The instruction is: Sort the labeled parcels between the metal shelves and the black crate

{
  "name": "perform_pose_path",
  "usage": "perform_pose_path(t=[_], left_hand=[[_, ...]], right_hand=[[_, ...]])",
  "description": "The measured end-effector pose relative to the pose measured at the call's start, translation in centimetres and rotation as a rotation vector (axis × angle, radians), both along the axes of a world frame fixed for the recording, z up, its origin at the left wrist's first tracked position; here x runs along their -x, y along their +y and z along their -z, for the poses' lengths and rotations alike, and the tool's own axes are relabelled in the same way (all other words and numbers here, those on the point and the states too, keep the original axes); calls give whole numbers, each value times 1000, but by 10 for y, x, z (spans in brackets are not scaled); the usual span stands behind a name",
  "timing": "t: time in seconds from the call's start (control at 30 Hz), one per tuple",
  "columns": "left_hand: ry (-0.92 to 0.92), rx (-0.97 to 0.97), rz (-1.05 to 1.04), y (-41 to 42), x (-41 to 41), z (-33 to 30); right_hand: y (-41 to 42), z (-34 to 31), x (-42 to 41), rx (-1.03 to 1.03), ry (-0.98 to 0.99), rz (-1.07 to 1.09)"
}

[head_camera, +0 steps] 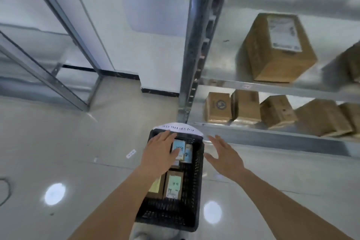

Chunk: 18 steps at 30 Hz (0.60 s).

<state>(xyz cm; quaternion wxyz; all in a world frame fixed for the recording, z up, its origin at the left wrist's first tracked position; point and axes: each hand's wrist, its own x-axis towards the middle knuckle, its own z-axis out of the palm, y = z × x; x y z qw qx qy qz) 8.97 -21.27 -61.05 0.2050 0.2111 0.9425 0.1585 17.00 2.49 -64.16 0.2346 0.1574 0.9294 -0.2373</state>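
A black crate [196, 181] stands on the floor below me, holding several small brown parcels with printed labels. My left hand [160, 152] reaches into its far end with fingers stretched out, and the thumb lies across a parcel with a blue label [180, 146]. A second blue-labelled parcel [188, 155] sits beside it. Nearer me lie a parcel with a pale green label [174, 185] and one with a yellow label [155, 186], partly hidden by my forearm. My right hand [224, 154] hovers open just right of the crate, holding nothing.
Metal shelves [272, 85] rise at the right behind an upright post [202, 45]. A large cardboard box [276, 48] stands on the upper shelf, and several smaller boxes [245, 107] sit below. A white printed sheet [179, 127] hangs at the crate's far rim. Another metal frame [58, 60] stands left.
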Motion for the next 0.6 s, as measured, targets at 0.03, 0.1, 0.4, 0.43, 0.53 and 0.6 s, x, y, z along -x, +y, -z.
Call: perform_pose_path(t=[0.03,0.1,0.4,0.43,0.53,0.6], left_hand=[[32,-14,5,6,-4,-33],[89,-50,20,19,-13,-97],[272,-242,132,61,-90,-343],[293,-259,135,66,-101,-368],[339,-319,166,85,-133,-436],[351,-345,197,101,-153,-471]], right_hand=[[2,-37,-4,-13,22,3],[6,-109,-13,-36,84,22],[31,-396,-104,-253,293,60],[36,-421,-119,-287,301,66],[54,-484,-165,-345,367,106],[69,-520,-195,-368,399,132]])
